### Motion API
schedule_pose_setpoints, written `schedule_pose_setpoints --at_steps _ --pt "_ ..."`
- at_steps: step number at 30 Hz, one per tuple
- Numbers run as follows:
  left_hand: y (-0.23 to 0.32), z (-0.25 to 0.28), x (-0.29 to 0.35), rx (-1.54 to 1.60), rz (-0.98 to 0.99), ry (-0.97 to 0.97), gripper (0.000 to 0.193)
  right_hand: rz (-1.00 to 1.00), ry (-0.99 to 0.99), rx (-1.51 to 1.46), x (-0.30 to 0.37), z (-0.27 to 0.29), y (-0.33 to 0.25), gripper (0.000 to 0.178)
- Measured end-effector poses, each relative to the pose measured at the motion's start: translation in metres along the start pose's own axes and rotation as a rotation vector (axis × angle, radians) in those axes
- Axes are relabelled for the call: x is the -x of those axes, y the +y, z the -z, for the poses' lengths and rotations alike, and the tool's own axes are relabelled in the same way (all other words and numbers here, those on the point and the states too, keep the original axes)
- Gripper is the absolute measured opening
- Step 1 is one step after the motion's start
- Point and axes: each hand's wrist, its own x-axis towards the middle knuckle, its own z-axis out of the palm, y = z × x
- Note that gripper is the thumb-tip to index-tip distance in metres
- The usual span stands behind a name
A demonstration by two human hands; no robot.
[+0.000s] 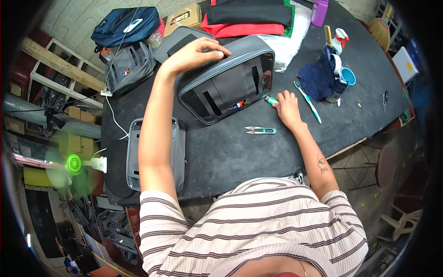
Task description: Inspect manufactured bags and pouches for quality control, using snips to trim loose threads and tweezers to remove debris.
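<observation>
A grey zippered bag (pixel 233 87) stands tilted on the dark table, its striped front panel facing me. My left hand (pixel 198 55) grips its top, with fingers curled over near the zipper edge. By the bag's lower right corner my right hand (pixel 287 110) is closed around a small green-and-white object (pixel 272 100), which looks like a lighter; the fingers partly hide it. Between my arms, thread snips (pixel 260 130) with a teal handle lie on the table. Right of my right hand is a green-and-white toothbrush (pixel 308 102).
Another grey bag (pixel 181 152) lies flat beneath my left forearm. More grey bags (pixel 131 69), a blue backpack (pixel 124 27) and folded fabric (pixel 249 16) crowd the far side. Dark blue cloth (pixel 318 76), a blue cup (pixel 348 76) and a spray bottle (pixel 340 39) stand right. A green fan (pixel 74 164) spins left.
</observation>
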Motion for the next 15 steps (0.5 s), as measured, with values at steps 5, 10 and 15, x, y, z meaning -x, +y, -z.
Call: schedule_pose_setpoints --at_steps 5,10,15 --pt "-0.015 -0.006 -0.011 0.268 0.094 -0.048 0.029 0.033 -0.111 -0.307 -0.006 0.001 -0.025 0.018" --pt "-0.02 -0.007 -0.011 0.275 0.142 -0.023 0.03 0.019 -0.21 -0.367 0.005 -0.007 -0.116 0.046" --pt "-0.016 -0.007 -0.011 0.274 0.118 -0.045 0.03 0.019 -0.172 -0.219 -0.002 -0.033 -0.15 0.043"
